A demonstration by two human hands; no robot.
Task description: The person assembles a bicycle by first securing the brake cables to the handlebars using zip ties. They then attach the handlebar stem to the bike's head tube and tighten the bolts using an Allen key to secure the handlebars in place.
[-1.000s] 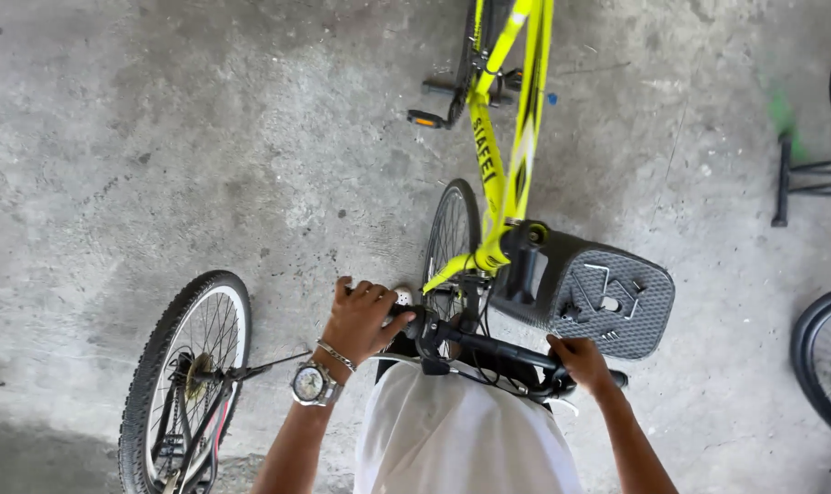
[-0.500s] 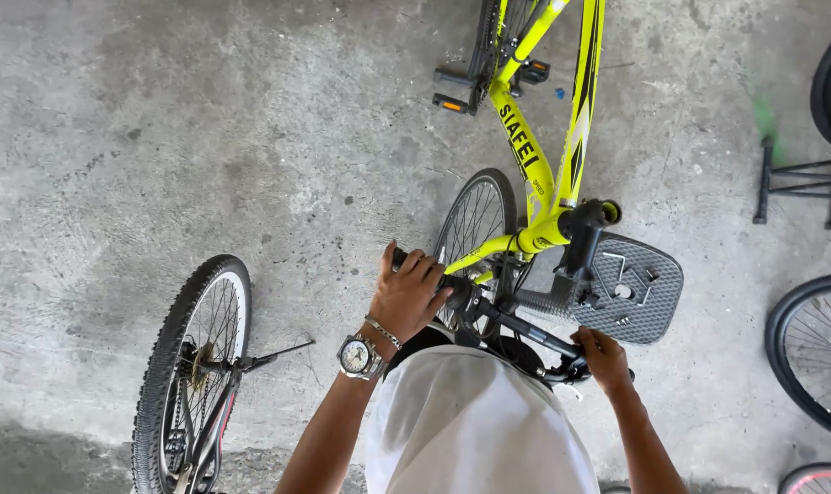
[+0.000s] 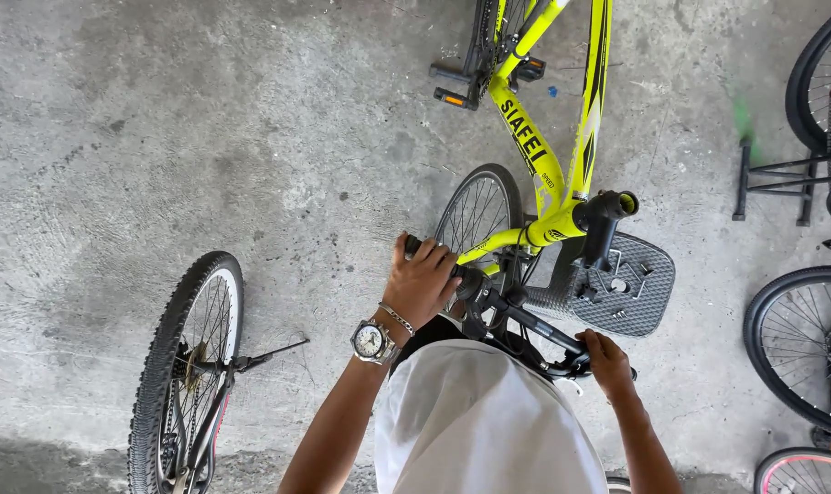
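Both hands, left (image 3: 424, 282) and right (image 3: 604, 359), grip the handlebar (image 3: 516, 314) ends.

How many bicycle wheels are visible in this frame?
6: the yellow bike's front wheel and rear one at top, one lower left, three along the right edge. More may be cropped.

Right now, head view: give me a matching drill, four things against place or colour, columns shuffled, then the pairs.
Things:
1. left hand
2. right hand
3. bike frame
4. loose wheel

Descriptions:
A. yellow-green with black markings
B. on the near handlebar grip, no watch
C. stands apart at lower left, knobbly black tyre
D. on the far handlebar grip, wristwatch on its wrist

Pairs: 1-D, 2-B, 3-A, 4-C
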